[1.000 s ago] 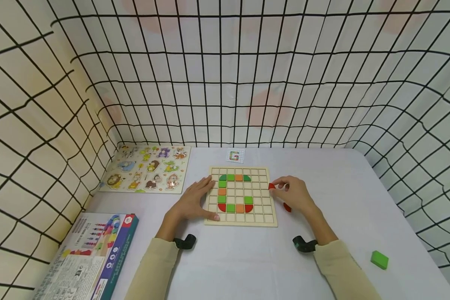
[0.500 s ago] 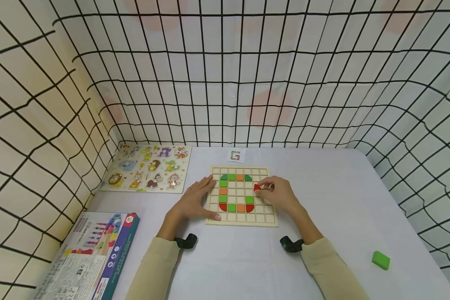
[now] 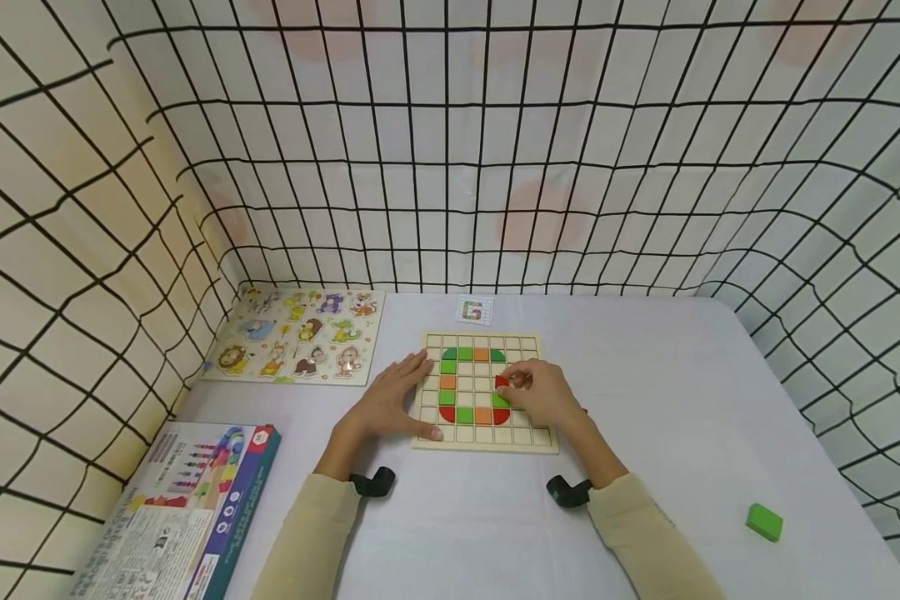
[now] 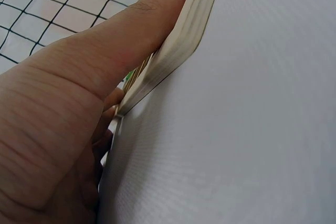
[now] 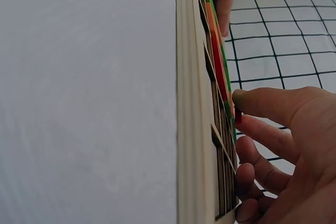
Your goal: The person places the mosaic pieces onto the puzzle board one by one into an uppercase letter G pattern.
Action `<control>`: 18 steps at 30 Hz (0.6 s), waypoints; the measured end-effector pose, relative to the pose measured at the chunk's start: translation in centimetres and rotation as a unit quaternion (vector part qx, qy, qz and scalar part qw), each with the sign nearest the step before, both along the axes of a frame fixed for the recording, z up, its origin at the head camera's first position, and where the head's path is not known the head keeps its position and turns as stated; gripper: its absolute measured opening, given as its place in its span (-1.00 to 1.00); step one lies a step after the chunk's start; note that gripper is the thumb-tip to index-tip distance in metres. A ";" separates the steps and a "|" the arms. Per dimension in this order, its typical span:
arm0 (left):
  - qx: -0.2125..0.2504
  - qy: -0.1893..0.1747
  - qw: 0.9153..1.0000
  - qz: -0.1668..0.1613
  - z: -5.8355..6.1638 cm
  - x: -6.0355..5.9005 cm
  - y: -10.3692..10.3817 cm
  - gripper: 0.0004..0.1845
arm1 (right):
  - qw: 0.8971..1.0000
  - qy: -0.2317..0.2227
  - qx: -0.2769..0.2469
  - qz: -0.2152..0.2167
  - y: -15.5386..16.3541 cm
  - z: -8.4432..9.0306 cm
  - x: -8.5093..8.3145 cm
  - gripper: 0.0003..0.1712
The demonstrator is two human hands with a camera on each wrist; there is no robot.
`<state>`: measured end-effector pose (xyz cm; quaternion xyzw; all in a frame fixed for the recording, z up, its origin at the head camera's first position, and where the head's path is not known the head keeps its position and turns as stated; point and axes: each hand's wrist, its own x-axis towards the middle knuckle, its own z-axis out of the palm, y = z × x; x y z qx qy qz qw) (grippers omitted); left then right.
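A wooden grid board lies on the table in the head view, with green, orange and red tiles set in a G-like outline. My left hand rests along its left side, fingers spread and thumb over the front left corner. Between thumb and forefinger my right hand pinches a small red tile, just behind the green tile on the outline's right side. The right wrist view shows that red tile edge-on at the board's surface; fingers hide part of its shape.
Behind the board lies a small card with a coloured G pattern. An animal puzzle board and a box are on the left. A green block sits at right; another red piece is mostly hidden by my right wrist.
My right hand has carried the red tile leftward from beside the board's right edge to the outline's right side. The left hand has stayed on the board.
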<state>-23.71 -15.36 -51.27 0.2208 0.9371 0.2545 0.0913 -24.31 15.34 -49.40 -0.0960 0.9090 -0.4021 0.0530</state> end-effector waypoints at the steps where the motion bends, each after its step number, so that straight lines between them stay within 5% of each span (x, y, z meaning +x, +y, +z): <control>1: -0.001 0.001 1.000 0.000 0.0 0.0 0.0 0.38 | 1.000 0.001 0.001 -0.002 -0.1 0.0 0.0 -0.70; 18: -0.002 0.001 1.000 -0.002 0.3 0.2 0.1 0.37 | 1.000 0.000 0.011 0.003 -0.5 0.2 0.2 -0.71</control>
